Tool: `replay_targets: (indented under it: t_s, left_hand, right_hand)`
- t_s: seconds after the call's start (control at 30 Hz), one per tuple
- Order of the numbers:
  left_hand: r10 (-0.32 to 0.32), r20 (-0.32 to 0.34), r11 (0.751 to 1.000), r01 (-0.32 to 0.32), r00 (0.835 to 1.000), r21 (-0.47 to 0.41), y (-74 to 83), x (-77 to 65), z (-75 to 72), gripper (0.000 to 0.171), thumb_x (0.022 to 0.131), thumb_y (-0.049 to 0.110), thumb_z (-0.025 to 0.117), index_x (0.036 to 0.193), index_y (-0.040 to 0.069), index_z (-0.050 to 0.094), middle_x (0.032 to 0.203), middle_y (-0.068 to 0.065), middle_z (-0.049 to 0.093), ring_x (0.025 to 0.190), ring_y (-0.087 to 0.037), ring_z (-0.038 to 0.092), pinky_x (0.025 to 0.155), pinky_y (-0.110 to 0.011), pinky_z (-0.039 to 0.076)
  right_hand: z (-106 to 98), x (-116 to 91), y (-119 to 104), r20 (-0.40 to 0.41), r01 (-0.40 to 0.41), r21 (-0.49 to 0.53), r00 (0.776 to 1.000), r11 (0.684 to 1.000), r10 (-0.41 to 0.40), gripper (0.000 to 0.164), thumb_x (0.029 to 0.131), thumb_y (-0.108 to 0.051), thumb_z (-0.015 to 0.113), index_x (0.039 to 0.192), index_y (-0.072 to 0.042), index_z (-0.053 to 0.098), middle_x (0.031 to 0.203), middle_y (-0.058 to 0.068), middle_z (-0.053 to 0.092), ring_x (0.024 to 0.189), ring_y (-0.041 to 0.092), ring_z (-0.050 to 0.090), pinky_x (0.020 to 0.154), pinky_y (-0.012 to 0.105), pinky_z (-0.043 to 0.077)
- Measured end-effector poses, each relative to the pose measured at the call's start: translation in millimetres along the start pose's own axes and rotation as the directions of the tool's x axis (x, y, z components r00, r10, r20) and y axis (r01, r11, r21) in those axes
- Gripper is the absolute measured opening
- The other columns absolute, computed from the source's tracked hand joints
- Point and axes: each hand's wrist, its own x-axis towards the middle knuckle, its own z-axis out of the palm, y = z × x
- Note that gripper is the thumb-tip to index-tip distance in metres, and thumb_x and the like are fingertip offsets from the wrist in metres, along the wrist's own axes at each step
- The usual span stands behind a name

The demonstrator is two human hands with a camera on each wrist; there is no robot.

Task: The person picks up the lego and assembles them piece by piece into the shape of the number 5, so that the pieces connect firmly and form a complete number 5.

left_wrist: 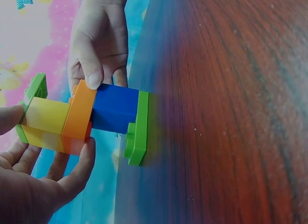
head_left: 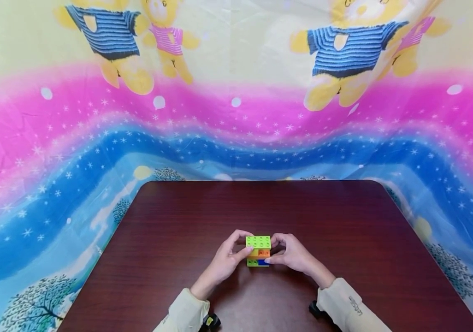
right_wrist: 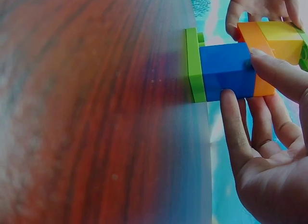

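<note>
A small stack of toy building bricks stands on the dark table between both hands. From the bottom it runs green base plate point(left_wrist: 140, 127), blue brick point(right_wrist: 227, 71), orange plate point(left_wrist: 79, 111), yellow brick point(left_wrist: 48, 115) and green top plate point(head_left: 258, 241). With thumb and fingers, the left hand point(head_left: 225, 260) holds the upper part, around the yellow brick and green top plate. The right hand point(head_left: 296, 255) grips the stack from the other side, its thumb near the blue-orange joint and a finger against the blue brick. Studs show on the green top plate.
The dark reddish-brown table point(head_left: 178, 207) has rounded far corners. Behind it hangs a cloth point(head_left: 236, 120) printed with bears and snowflakes. Both forearms wear light sleeves point(head_left: 186, 311), with dark devices point(head_left: 210, 321) under the wrists.
</note>
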Motion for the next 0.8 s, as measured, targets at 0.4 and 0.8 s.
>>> replay_targets:
  t_s: [0.4, 0.8]
  left_hand:
    - [-0.003, 0.000, 0.999, 0.003, 1.000, 0.035, -1.4, 0.1, -1.5, 0.027, 0.102, 0.020, 0.068, 0.128, 0.018, 0.061, 0.121, -0.010, 0.068, 0.113, -0.026, 0.065, 0.090, -0.024, 0.055]
    - [0.062, 0.059, 0.996, -0.066, 0.996, 0.062, -2.2, 0.3, -4.3, 0.030, 0.103, 0.017, 0.065, 0.132, 0.014, 0.057, 0.122, -0.010, 0.066, 0.114, -0.025, 0.065, 0.091, -0.024, 0.057]
  right_hand:
    - [0.8, -0.2, 2.2, -0.008, -0.001, 0.035, 1.000, 0.999, 0.001, 0.034, 0.080, -0.004, 0.089, 0.104, -0.005, 0.065, 0.104, 0.011, 0.068, 0.098, 0.025, 0.070, 0.078, 0.029, 0.063]
    - [1.7, -2.1, -0.7, -0.009, 0.012, -0.007, 1.000, 1.000, -0.012, 0.034, 0.081, -0.010, 0.090, 0.103, -0.007, 0.065, 0.104, 0.010, 0.067, 0.098, 0.023, 0.070, 0.078, 0.028, 0.063]
